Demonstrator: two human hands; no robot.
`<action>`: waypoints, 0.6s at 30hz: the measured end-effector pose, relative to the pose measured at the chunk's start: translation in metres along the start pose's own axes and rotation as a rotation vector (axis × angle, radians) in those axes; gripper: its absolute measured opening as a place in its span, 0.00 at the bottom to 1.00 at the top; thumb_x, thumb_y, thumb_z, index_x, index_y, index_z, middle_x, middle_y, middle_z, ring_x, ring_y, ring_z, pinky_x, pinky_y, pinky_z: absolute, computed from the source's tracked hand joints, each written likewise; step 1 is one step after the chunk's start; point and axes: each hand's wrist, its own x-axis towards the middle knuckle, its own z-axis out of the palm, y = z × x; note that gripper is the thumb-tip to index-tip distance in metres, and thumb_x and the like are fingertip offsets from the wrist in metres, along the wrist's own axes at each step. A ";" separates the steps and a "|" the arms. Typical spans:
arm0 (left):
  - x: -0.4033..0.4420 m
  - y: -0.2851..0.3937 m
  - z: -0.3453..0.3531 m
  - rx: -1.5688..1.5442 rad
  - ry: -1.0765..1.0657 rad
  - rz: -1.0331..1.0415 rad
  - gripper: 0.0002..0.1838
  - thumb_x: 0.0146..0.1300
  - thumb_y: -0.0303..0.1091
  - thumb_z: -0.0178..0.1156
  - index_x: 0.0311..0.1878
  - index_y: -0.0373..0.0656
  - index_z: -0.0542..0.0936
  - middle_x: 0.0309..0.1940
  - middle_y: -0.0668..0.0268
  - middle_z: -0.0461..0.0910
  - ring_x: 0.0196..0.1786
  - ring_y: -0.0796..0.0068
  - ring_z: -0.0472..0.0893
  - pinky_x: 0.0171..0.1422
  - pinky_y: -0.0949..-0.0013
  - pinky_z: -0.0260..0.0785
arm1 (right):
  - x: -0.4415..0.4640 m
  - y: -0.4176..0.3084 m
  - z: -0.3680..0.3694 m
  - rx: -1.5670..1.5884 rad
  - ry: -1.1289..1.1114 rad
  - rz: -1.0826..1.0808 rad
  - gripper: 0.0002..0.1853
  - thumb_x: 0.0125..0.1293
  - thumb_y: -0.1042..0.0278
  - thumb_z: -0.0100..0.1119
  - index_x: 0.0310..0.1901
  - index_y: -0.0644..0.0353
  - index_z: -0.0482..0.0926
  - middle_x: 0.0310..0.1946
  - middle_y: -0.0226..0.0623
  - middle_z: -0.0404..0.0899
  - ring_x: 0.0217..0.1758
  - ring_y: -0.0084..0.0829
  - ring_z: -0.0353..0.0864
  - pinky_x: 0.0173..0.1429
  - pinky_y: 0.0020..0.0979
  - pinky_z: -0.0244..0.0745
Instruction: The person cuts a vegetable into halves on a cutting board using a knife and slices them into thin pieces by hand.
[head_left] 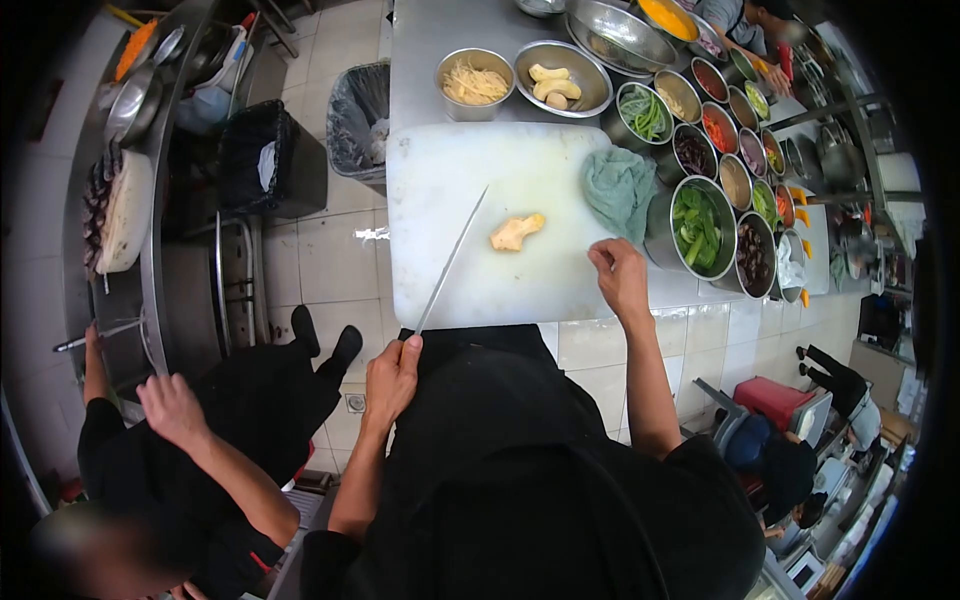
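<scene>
My left hand (pixel 392 380) is closed round the handle of a long knife (pixel 452 262), by the near left corner of the white cutting board (pixel 440 160). The blade slants up and right across the board. A knobbly, pale yellow piece of peeled ginger (pixel 517 232) lies on the board, right of the blade and apart from it. At the board's right edge is my right hand (pixel 622 280), its fingers curled in and nothing visible in them. Just above it, a crumpled green cloth (pixel 618 190) rests on the board's right side.
Behind the board stand a pot of pale shreds (pixel 474 85) and a metal bowl (pixel 590 98) with ginger pieces. Several metal pots, one holding chopped greens (pixel 697 228), crowd the right. Lined bins (pixel 358 120) are at left. A co-worker's hand (pixel 172 408) is at lower left.
</scene>
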 end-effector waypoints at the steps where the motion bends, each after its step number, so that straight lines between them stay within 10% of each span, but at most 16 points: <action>1: 0.002 0.004 0.001 0.025 -0.005 -0.004 0.34 0.76 0.59 0.54 0.31 0.31 0.77 0.21 0.45 0.77 0.27 0.45 0.79 0.36 0.51 0.69 | -0.003 0.010 0.003 -0.008 0.043 0.043 0.07 0.63 0.76 0.66 0.42 0.64 0.85 0.33 0.45 0.83 0.39 0.46 0.83 0.45 0.41 0.77; 9: 0.031 0.020 0.013 0.105 -0.028 0.035 0.36 0.75 0.62 0.54 0.31 0.30 0.76 0.21 0.46 0.76 0.27 0.50 0.77 0.37 0.53 0.69 | -0.001 0.007 0.027 -0.211 0.405 -0.194 0.17 0.59 0.78 0.68 0.52 0.59 0.84 0.49 0.45 0.82 0.56 0.47 0.78 0.58 0.43 0.75; 12: 0.040 -0.004 0.024 0.007 -0.056 -0.015 0.32 0.76 0.58 0.55 0.29 0.34 0.77 0.18 0.66 0.71 0.23 0.77 0.69 0.29 0.67 0.63 | 0.001 -0.020 0.054 0.117 0.247 -0.149 0.18 0.58 0.75 0.72 0.52 0.59 0.85 0.53 0.45 0.80 0.57 0.48 0.78 0.63 0.42 0.75; 18: 0.032 -0.006 0.022 0.006 -0.052 -0.031 0.32 0.77 0.58 0.55 0.29 0.35 0.78 0.18 0.71 0.70 0.23 0.81 0.68 0.28 0.71 0.61 | 0.028 -0.066 0.074 0.184 -0.025 -0.196 0.23 0.59 0.70 0.72 0.57 0.59 0.82 0.57 0.45 0.77 0.60 0.48 0.74 0.64 0.43 0.73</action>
